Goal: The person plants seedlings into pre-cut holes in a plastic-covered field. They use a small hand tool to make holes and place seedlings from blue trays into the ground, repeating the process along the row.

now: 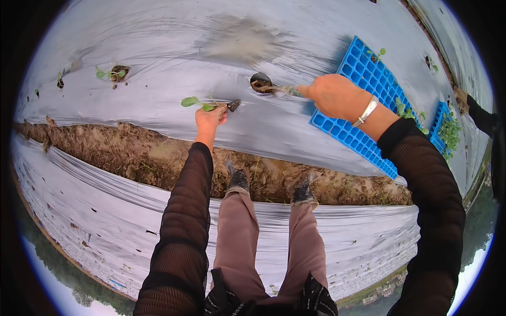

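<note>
My left hand (211, 118) pinches a leafy seedling (191, 101), its dark root plug (233, 105) sticking out to the right past the fingertips. My right hand (334, 96) grips the handle of a small hand tool (287, 90), perhaps a trowel. The tool's far end is in a round planting hole (261, 83) cut through the silvery plastic mulch film (166, 47); soil shows inside. Beneath my right wrist and forearm lies a blue plug seedling tray (354, 144). Most of its visible cells hold no plants, and a few seedlings (404, 109) show near its right side.
Left along the bed, another hole (119, 73) has a seedling beside it. A second blue tray (437, 130) with dense seedlings lies at far right, near another person's hand (461, 99). My boots (238, 179) stand in a muddy furrow (158, 158) between film-covered beds.
</note>
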Tool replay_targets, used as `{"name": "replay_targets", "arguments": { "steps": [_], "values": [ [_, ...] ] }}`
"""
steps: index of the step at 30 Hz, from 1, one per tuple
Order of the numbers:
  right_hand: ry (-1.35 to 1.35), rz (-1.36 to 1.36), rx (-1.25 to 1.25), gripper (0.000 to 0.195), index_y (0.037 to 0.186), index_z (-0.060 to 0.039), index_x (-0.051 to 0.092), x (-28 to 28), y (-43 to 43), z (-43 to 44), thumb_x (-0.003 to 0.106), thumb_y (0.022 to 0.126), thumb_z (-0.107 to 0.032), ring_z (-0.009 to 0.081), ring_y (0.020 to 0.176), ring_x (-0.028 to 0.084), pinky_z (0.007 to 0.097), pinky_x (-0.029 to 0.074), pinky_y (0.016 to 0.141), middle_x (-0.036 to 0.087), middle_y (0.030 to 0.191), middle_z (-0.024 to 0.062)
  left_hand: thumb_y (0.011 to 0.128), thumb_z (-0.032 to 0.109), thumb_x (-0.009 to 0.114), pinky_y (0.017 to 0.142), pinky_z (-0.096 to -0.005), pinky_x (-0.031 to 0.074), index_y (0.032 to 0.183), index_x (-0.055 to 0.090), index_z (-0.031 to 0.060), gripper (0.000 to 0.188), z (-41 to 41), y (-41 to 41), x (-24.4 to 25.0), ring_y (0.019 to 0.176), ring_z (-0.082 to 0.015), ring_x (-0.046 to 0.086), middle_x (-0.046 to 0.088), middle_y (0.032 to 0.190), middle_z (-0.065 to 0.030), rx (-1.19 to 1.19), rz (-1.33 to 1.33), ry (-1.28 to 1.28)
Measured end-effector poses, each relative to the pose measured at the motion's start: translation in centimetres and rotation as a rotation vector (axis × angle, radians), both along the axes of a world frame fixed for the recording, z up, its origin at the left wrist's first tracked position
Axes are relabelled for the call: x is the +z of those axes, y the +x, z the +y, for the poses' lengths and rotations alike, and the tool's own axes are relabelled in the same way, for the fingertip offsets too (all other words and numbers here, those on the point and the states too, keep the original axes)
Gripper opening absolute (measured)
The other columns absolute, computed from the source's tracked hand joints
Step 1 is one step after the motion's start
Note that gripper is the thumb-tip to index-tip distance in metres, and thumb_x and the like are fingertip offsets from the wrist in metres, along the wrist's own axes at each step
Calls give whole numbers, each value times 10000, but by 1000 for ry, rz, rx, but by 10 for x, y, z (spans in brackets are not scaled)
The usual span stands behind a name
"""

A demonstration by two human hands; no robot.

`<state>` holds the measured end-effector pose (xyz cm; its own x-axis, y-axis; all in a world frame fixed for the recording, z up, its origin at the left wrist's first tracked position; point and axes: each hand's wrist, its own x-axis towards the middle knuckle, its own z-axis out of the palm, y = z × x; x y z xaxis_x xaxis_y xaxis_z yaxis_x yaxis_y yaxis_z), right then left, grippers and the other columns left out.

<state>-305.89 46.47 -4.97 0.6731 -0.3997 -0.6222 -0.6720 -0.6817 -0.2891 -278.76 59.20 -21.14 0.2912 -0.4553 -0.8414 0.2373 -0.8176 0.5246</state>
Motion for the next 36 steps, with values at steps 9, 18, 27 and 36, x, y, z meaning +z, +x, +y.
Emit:
{"name": "replay_targets", "arguments": {
  "steps": [9, 18, 27, 36],
  "values": [
    [-31, 10, -460, 465, 1181, 62, 468, -10, 35, 118, 532, 727, -15, 308, 580, 606, 399, 490, 508, 600, 626, 149, 744, 40, 663, 541, -217, 473, 876, 656, -42, 155, -21, -25, 34, 637, -110, 594, 640, 755, -59, -88, -96, -307],
    [-9, -37, -521, 552, 1248, 104, 405, -6, 32, 133, 532, 725, -16, 275, 572, 607, 375, 490, 512, 605, 635, 134, 723, 260, 682, 556, -351, 472, 810, 703, 200, 108, -32, -70, 1, 610, -258, 600, 644, 710, -62, -753, -890, -536],
    [-83, -120, -548, 547, 1241, 94, 426, -16, 17, 145, 542, 722, -33, 245, 561, 594, 345, 478, 487, 584, 621, 110, 683, 206, 646, 672, -365, 462, 762, 689, 222, 92, -43, -85, -13, 666, -245, 613, 638, 712, -40, -1112, -1113, -600],
    [-171, -86, -563, 617, 1288, -59, 460, 7, -16, 162, 589, 685, -38, 225, 570, 584, 334, 465, 477, 553, 670, 88, 702, 166, 600, 970, -417, 342, 728, 648, 170, 55, -58, -87, -16, 650, -230, 608, 625, 693, -68, -1357, -1275, -524]
  ]
}}
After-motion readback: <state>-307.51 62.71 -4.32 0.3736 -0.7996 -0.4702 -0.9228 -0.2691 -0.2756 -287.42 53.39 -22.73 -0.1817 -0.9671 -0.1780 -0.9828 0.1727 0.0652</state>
